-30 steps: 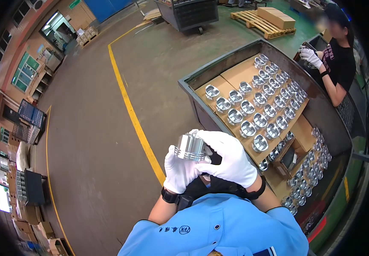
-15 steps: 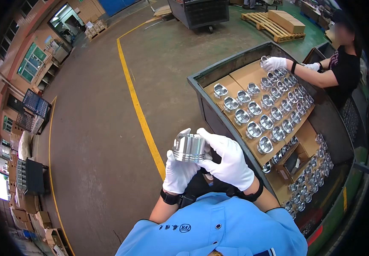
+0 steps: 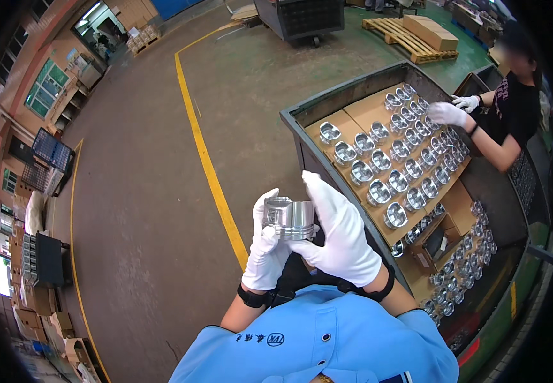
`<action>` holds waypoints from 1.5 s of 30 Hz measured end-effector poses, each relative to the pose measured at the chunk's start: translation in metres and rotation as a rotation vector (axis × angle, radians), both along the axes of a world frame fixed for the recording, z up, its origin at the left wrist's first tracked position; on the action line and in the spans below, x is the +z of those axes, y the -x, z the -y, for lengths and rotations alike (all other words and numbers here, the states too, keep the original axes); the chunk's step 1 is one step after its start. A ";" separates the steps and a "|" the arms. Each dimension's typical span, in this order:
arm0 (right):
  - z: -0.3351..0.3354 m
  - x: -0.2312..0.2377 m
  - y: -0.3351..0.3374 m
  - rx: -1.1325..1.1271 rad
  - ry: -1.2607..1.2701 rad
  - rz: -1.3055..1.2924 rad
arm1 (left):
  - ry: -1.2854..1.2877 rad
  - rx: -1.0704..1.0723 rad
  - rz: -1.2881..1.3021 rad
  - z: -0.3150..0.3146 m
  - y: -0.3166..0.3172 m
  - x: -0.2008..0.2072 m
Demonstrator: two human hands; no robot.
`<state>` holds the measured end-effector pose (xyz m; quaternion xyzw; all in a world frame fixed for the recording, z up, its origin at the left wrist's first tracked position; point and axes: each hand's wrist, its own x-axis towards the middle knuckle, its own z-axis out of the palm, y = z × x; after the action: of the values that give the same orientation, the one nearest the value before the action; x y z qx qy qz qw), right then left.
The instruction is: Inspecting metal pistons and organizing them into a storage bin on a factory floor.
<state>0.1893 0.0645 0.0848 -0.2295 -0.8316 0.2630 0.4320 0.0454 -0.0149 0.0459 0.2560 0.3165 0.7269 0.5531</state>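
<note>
Holding a silver piston (image 3: pixel 289 218) upright before the chest, pers. in lt-blue shirt (image 3: pixel 308 329) stands just left of a big dk-grey bin (image 3: pixel 347 96). L hand (image 3: pixel 266 249), white-gloved, grips the piston's left side, fingers curled up round it, ringed end down. R hand (image 3: pixel 341 237), also gloved, is open at the right side: fingers straight & pointing up, thumb nr the lower edge; can't tell if thumb or palm touches metal. Black band (image 3: pixel 255 297) on L wrist.

Bin has a cardboard sheet (image 3: pixel 363 112) w/ pistons in rows (image 3: pixel 396 216), approx. hollow side up. Below it, lower layer of pistons (image 3: pixel 438 279) & an open carton (image 3: pixel 423 258). Co-worker (image 3: pixel 514 118) in black on far side, one gloved hand (image 3: pixel 447 114) over the far rows; contact unclear.

Bkgd: yellow floor line (image 3: pixel 206 163) left of the bin, wooden pallet (image 3: pixel 401 43) w/ long box (image 3: pixel 431 32), dk cart (image 3: pixel 305 18) at top.
</note>
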 end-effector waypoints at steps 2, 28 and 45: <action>-0.004 0.012 0.003 0.056 -0.154 0.105 | 0.014 0.016 -0.017 -0.001 0.002 -0.007; -0.003 -0.017 -0.006 -0.006 -0.092 -0.041 | 0.016 -0.093 0.087 -0.002 0.004 -0.006; -0.002 -0.024 -0.005 0.006 0.000 -0.034 | -0.238 0.325 -0.689 0.007 0.007 -0.016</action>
<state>0.1944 0.0665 0.0604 -0.2225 -0.8249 0.2684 0.4451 0.0382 -0.0224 0.0296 0.4938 0.4336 0.7079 0.2589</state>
